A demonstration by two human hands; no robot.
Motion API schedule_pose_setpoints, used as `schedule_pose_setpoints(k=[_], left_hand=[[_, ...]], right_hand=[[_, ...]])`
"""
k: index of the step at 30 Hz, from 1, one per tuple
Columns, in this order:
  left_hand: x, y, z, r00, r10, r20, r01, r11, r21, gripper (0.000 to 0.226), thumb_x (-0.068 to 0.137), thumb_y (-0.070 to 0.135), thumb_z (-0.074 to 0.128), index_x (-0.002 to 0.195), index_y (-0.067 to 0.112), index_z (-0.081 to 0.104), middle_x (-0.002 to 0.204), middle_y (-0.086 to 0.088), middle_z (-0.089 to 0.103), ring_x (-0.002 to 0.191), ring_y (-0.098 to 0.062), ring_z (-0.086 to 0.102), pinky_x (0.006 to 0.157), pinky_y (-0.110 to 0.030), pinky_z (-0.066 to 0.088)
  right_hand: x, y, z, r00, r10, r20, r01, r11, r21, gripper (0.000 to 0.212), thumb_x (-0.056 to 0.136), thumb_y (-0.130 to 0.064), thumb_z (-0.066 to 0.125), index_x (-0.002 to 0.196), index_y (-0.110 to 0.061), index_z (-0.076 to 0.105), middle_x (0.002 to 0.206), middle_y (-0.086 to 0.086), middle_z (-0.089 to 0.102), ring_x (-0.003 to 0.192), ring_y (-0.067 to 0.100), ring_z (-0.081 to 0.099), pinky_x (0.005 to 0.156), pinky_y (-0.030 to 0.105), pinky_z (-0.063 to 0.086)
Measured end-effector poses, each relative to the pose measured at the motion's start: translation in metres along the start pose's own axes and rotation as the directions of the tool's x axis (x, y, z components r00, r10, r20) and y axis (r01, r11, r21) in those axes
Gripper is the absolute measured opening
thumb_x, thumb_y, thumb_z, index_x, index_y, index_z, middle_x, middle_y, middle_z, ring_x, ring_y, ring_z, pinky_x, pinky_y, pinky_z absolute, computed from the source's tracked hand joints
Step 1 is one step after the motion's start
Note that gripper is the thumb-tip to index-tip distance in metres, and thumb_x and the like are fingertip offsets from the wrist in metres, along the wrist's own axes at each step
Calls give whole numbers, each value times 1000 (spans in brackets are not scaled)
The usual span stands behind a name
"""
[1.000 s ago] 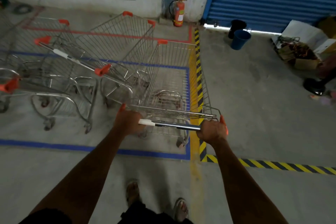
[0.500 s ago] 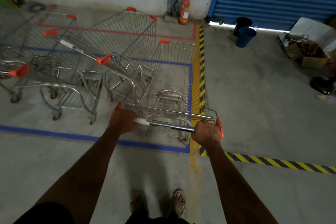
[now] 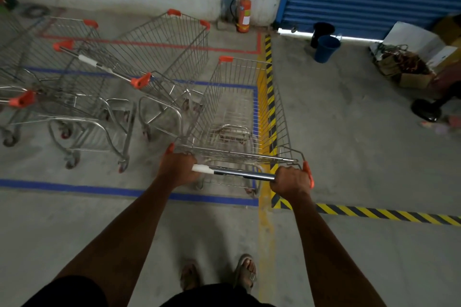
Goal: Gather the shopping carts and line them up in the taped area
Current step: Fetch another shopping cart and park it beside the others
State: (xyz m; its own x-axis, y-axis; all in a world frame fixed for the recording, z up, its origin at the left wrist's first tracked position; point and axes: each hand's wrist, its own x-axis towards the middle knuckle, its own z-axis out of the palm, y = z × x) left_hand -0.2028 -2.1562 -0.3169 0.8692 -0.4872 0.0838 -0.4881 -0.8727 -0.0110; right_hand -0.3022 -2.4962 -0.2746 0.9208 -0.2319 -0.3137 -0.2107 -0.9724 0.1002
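A wire shopping cart [image 3: 239, 112] with orange corner caps stands in front of me, its basket over the right end of the blue taped rectangle [image 3: 74, 188]. My left hand [image 3: 178, 169] grips the left end of its chrome handle bar [image 3: 239, 173]. My right hand [image 3: 290, 182] grips the right end, by the orange cap. A second cart [image 3: 159, 57] stands just left of it, angled. A third cart [image 3: 50, 77] sits further left, inside the blue tape.
Yellow-black hazard tape [image 3: 270, 97] runs along the cart's right side and turns right across the floor. A red fire extinguisher [image 3: 244, 12] stands at the back wall. A blue bucket [image 3: 325, 48], boxes [image 3: 414, 57] and a black fan base [image 3: 426, 108] lie at the right.
The cart has rolled a little forward into the blue taped rectangle, with both hands staying on the handle. My view has shifted, so the carts at left sit further right in frame.
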Motion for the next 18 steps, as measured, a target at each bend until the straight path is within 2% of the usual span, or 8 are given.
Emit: schedule_pose_setpoints(k=[3,7,11,16,18], left_hand=[[-1,-6,2,1000,16,-27,-16,1000,10,60,75,71,35,70,22,72,61,1,66,66,-23,68,112,-52,29],[-3,-11,2,999,31,-44,-30,999,12,59,75,70,36,68,23,71,60,2,66,63,-21,68,110,-54,32],[4,-22,1,998,39,-49,-38,999,8,56,74,70,40,70,24,71,61,1,67,65,-23,69,108,-55,35],[19,-45,-6,999,51,-1,-51,999,-13,53,69,69,47,75,25,75,65,1,71,69,-22,71,112,-54,29],[18,-44,-8,999,38,-16,-39,999,-28,55,68,68,42,74,25,75,65,1,71,69,-22,71,112,-54,29]], right_hand=[[2,-4,2,1000,1,-21,-1,1000,9,33,90,-46,51,104,-21,67,100,3,73,96,26,72,103,43,45],[4,-9,3,1000,1,-26,0,1000,27,30,87,-45,53,98,-21,67,95,4,74,90,27,73,87,36,51],[10,-19,-2,1000,13,8,-13,1000,23,27,87,-44,53,96,-21,66,91,1,73,89,25,73,102,45,45],[14,-38,-14,1000,-4,14,3,998,59,28,91,-43,56,101,-20,68,97,3,73,95,25,72,105,45,44],[14,-40,-12,1000,0,16,-1,998,63,29,90,-43,56,104,-20,67,97,2,73,95,25,72,105,45,44]])
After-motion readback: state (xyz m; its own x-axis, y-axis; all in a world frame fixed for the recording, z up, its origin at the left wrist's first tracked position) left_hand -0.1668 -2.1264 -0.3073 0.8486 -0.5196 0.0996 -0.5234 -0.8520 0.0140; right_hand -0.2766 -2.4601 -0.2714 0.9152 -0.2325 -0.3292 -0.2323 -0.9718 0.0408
